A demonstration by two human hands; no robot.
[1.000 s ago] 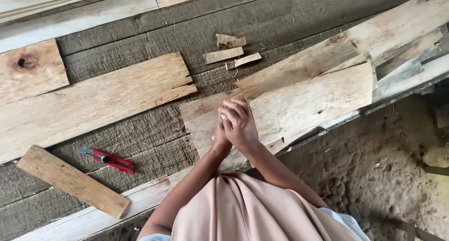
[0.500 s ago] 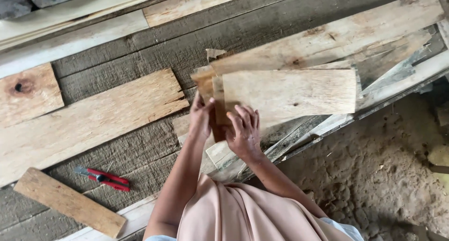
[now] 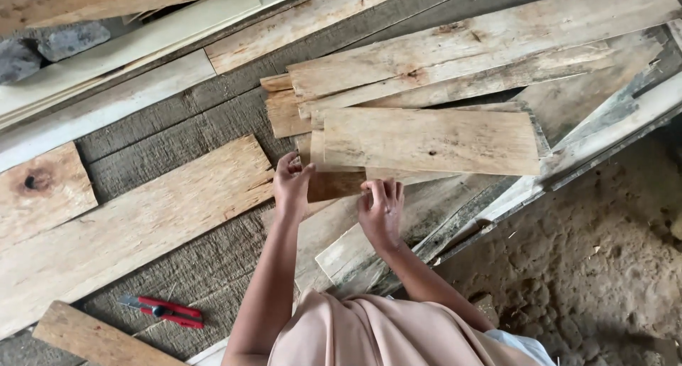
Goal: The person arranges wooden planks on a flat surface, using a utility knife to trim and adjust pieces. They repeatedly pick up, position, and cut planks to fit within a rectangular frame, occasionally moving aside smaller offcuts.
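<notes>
Weathered plank floor [image 3: 177, 167] borders sandy ground [image 3: 597, 259].

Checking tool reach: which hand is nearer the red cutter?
Left. The left hand is above and right of the red cutter; the right hand sits farther right.

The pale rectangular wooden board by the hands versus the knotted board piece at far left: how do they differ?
The pale rectangular wooden board is long, stacked on other planks, unblemished. The knotted board piece is shorter, lies alone on grey planks, and has a dark knot hole. Both are raw, light wood.
</notes>
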